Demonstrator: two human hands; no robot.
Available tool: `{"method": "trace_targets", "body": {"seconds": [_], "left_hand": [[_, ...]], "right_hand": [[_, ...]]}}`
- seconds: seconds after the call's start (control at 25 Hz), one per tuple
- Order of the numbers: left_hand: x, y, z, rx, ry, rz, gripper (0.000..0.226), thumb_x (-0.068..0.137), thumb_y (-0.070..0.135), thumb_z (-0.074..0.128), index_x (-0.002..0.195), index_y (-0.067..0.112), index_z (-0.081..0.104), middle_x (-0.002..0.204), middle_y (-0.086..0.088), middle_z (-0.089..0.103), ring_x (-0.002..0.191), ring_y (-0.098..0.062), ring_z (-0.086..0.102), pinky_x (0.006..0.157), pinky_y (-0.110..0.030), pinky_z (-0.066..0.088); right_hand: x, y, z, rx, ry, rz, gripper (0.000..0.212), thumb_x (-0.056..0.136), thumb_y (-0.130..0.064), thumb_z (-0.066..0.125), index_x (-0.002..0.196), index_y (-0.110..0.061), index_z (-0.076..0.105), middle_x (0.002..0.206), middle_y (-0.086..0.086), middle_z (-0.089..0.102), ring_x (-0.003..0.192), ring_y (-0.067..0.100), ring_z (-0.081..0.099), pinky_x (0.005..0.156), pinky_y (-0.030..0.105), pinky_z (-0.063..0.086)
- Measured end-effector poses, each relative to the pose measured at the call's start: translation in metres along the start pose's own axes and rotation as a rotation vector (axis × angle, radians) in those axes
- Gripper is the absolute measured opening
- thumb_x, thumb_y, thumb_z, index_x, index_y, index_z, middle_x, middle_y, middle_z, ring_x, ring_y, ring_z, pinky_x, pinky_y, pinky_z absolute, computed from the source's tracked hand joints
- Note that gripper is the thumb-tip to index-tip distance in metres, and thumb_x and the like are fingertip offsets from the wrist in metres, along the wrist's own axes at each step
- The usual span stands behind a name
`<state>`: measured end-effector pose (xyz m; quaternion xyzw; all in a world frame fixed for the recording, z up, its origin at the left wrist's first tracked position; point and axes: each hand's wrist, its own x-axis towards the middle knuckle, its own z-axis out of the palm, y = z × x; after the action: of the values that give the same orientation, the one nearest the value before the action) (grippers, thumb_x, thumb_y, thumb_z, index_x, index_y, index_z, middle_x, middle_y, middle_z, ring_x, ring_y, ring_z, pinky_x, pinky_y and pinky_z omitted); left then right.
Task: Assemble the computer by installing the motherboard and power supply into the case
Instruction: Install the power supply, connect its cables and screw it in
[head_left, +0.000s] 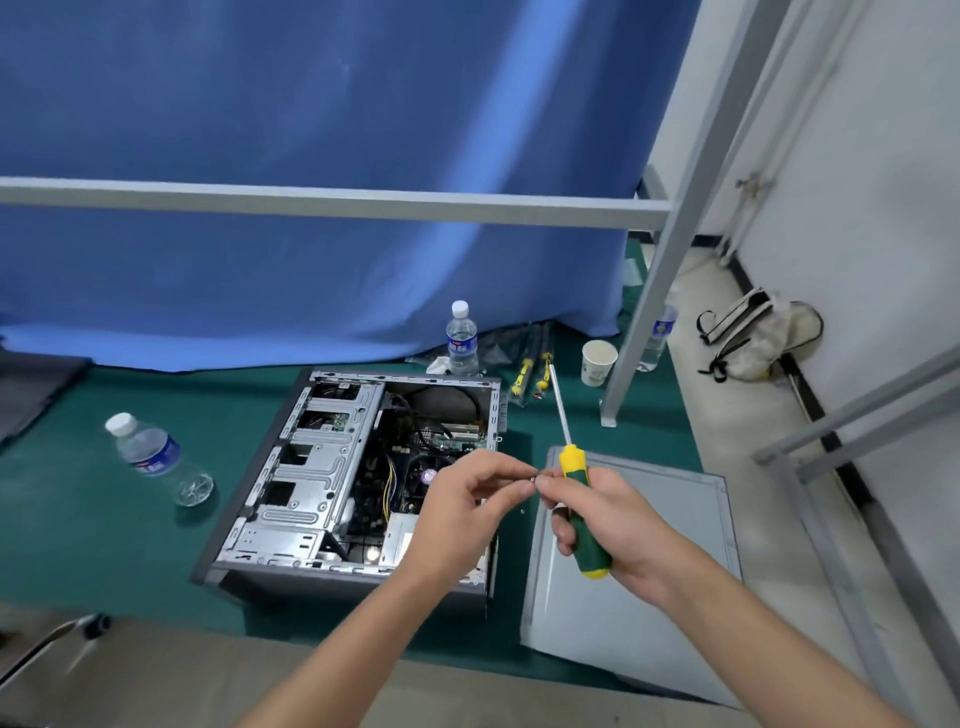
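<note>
Head view: green mat (104, 545) bears the open computer case (332, 483), motherboard (400, 467) inside. Right of the case, side panel (639, 587). Above it, right hand (608, 519) grips a screwdriver (574, 488); left hand (467, 499) pinches a small screw (533, 479).

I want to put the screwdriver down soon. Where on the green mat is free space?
Free: the green mat left of the case, around the lying bottle, and the flat grey panel. Crowded: behind the case, by the standing bottle, spare screwdrivers and cup.
</note>
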<state>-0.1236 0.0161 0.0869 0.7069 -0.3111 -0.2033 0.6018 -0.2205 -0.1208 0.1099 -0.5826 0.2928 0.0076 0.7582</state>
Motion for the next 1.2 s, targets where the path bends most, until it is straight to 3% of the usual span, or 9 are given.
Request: {"method": "trace_targets", "body": {"seconds": [0.2,0.36,0.44,0.52,0.68,0.88,1.08,1.2], "left_hand": [[0.001,0.01,-0.001,-0.175,0.029,-0.037,0.021,0.087,-0.001,0.07,0.087,0.019,0.074,0.082,0.0,0.073,0.078,-0.013,0.068,0.074,-0.023,0.053],[-0.004,0.007,-0.011,-0.354,0.111,-0.107,0.018,0.088,0.0,0.069,0.087,0.017,0.072,0.084,-0.003,0.072,0.079,-0.014,0.067,0.076,-0.025,0.054],[-0.006,0.006,-0.017,-0.39,0.117,-0.114,0.019,0.087,0.0,0.07,0.086,0.019,0.073,0.087,-0.004,0.072,0.081,-0.014,0.066,0.076,-0.023,0.053],[-0.006,0.005,-0.022,-0.391,0.119,-0.113,0.019,0.087,0.001,0.07,0.086,0.02,0.074,0.087,-0.004,0.072,0.081,-0.012,0.066,0.075,-0.022,0.053],[-0.008,0.002,-0.024,-0.388,0.121,-0.113,0.02,0.086,0.002,0.071,0.086,0.021,0.074,0.084,0.0,0.071,0.078,-0.009,0.065,0.073,-0.019,0.052],[-0.005,0.006,-0.023,-0.373,0.113,-0.111,0.023,0.086,0.001,0.071,0.084,0.024,0.074,0.081,0.003,0.07,0.077,-0.008,0.064,0.073,-0.019,0.052],[-0.007,0.006,-0.025,-0.285,0.12,-0.104,0.027,0.085,-0.002,0.071,0.082,0.025,0.073,0.08,0.006,0.071,0.078,-0.006,0.066,0.072,-0.018,0.051],[-0.004,0.006,-0.031,-0.113,0.126,-0.081,0.03,0.086,0.002,0.072,0.08,0.031,0.073,0.081,0.008,0.072,0.078,-0.005,0.067,0.073,-0.019,0.053]], "right_hand": [[-0.009,-0.016,-0.004,-0.121,0.001,-0.094,0.02,0.095,-0.027,0.063,0.084,-0.011,0.058,0.066,0.003,0.055,0.046,0.017,0.047,0.048,0.029,0.043],[-0.016,-0.024,-0.028,-0.706,0.119,-0.298,0.042,0.091,-0.047,0.062,0.06,-0.024,0.046,0.05,-0.007,0.047,0.043,0.011,0.046,0.046,0.023,0.037],[-0.019,-0.023,-0.042,-1.146,0.202,-0.385,0.046,0.09,-0.055,0.058,0.061,-0.022,0.045,0.051,-0.009,0.052,0.048,0.008,0.048,0.046,0.023,0.032],[-0.022,-0.026,-0.051,-1.401,0.248,-0.399,0.044,0.092,-0.058,0.053,0.064,-0.025,0.046,0.058,-0.007,0.056,0.058,0.012,0.053,0.049,0.027,0.033],[-0.026,-0.027,-0.054,-1.589,0.238,-0.357,0.033,0.093,-0.054,0.05,0.074,-0.027,0.049,0.066,-0.007,0.052,0.066,0.018,0.05,0.057,0.031,0.034],[-0.031,-0.03,-0.05,-1.625,0.235,-0.36,0.026,0.092,-0.047,0.052,0.081,-0.024,0.057,0.063,-0.009,0.047,0.066,0.017,0.051,0.053,0.029,0.03],[-0.032,-0.032,-0.046,-1.696,0.231,-0.333,0.025,0.092,-0.047,0.05,0.087,-0.024,0.059,0.077,-0.004,0.063,0.073,0.019,0.058,0.056,0.029,0.033],[-0.027,-0.038,-0.046,-1.788,0.232,-0.332,0.021,0.09,-0.045,0.049,0.084,-0.025,0.052,0.085,-0.002,0.067,0.075,0.022,0.059,0.058,0.029,0.032]]}}
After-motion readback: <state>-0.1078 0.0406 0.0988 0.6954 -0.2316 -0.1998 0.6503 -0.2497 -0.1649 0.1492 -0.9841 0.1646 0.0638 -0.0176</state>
